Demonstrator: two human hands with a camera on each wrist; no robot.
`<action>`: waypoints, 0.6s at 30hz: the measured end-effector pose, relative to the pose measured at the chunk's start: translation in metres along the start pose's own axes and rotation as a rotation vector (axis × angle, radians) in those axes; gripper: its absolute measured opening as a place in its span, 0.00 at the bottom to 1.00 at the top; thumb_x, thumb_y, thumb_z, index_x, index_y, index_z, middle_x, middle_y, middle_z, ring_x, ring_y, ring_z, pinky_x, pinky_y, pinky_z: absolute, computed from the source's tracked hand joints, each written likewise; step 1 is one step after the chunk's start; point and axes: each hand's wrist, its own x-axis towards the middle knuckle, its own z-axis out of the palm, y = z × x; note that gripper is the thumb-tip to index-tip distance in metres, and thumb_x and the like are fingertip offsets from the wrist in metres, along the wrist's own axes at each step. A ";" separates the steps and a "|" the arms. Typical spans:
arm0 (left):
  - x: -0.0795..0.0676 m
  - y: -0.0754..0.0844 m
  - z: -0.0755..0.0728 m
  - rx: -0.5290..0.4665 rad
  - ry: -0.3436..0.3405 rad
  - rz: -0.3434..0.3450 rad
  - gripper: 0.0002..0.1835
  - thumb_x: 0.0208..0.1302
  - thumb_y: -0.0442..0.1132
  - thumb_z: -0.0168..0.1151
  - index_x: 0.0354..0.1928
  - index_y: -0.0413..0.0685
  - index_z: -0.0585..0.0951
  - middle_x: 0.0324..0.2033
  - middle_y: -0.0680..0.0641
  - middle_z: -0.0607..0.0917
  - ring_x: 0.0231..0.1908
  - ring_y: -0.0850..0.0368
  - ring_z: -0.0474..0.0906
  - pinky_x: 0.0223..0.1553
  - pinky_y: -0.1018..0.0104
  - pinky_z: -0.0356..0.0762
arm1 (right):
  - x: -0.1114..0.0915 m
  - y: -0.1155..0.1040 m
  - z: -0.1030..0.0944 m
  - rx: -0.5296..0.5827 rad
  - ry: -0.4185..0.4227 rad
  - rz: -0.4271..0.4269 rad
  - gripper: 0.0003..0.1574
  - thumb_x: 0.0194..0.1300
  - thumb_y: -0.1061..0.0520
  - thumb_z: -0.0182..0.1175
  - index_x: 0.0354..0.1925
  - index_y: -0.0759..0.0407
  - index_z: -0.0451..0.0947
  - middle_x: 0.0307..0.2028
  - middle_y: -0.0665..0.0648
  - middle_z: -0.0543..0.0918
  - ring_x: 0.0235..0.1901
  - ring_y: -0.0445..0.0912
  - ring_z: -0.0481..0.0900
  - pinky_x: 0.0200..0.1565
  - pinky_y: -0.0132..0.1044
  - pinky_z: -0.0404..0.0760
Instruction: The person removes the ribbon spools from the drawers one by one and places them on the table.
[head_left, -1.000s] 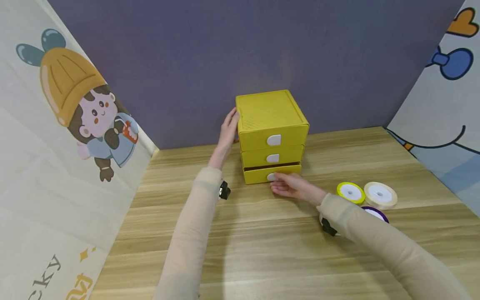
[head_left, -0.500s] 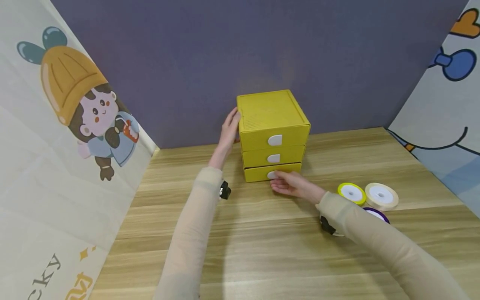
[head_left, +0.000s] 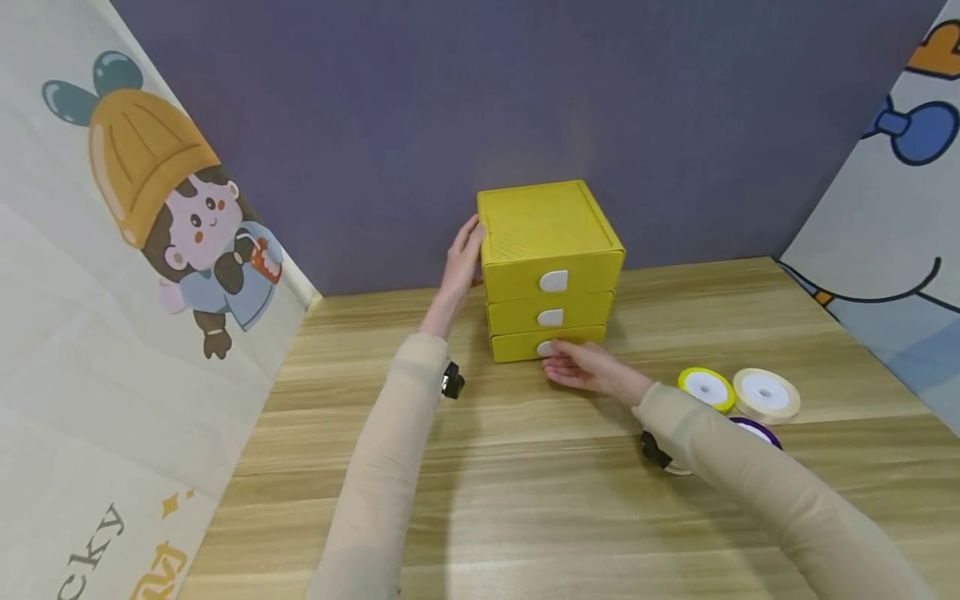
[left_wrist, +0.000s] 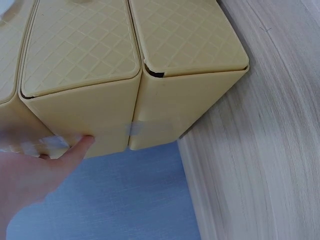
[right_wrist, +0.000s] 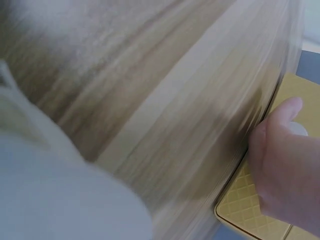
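Observation:
A yellow three-drawer box [head_left: 551, 218] stands against the back wall, and its drawers look closed in the head view. My left hand [head_left: 459, 265] rests along the box's left side, fingers extended; in the left wrist view its thumb [left_wrist: 80, 147] lies against that side wall. At the front, my right hand [head_left: 588, 367] holds the white handle [head_left: 545, 349] of the bottom drawer [head_left: 512, 347] with thumb and fingertips. The right wrist view shows the thumb [right_wrist: 286, 111] beside that handle, the other fingers curled low near the tabletop.
Right of the box lie ribbon spools: a yellow one [head_left: 707, 388], a cream one [head_left: 767, 394] and a purple one [head_left: 759, 431] partly hidden by my right sleeve. A dark blue wall [head_left: 360, 150] rises behind the wooden table [head_left: 525, 500]. Printed panels flank both sides.
The bottom drawer, slightly out a second ago, has slid back into the box with my right hand at its handle. My left hand has stayed on the box's side.

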 end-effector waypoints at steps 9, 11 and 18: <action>-0.003 -0.007 -0.004 0.016 0.022 0.010 0.34 0.73 0.66 0.42 0.77 0.68 0.57 0.76 0.55 0.60 0.68 0.51 0.67 0.61 0.46 0.76 | -0.005 0.007 0.005 0.023 0.016 0.017 0.16 0.77 0.54 0.48 0.51 0.67 0.71 0.28 0.54 0.86 0.29 0.40 0.85 0.40 0.30 0.87; -0.004 -0.009 -0.005 0.028 0.039 0.018 0.35 0.73 0.67 0.41 0.77 0.65 0.56 0.77 0.54 0.60 0.70 0.50 0.66 0.63 0.45 0.75 | -0.008 0.008 0.007 0.005 0.016 0.019 0.23 0.78 0.54 0.47 0.58 0.72 0.66 0.29 0.54 0.86 0.30 0.40 0.85 0.40 0.29 0.87; -0.010 -0.020 -0.019 0.016 0.120 0.043 0.33 0.76 0.64 0.39 0.77 0.64 0.58 0.77 0.52 0.59 0.72 0.41 0.63 0.66 0.41 0.72 | -0.019 0.013 0.021 -0.092 -0.013 -0.010 0.31 0.78 0.54 0.45 0.65 0.80 0.61 0.27 0.51 0.85 0.29 0.38 0.84 0.40 0.27 0.86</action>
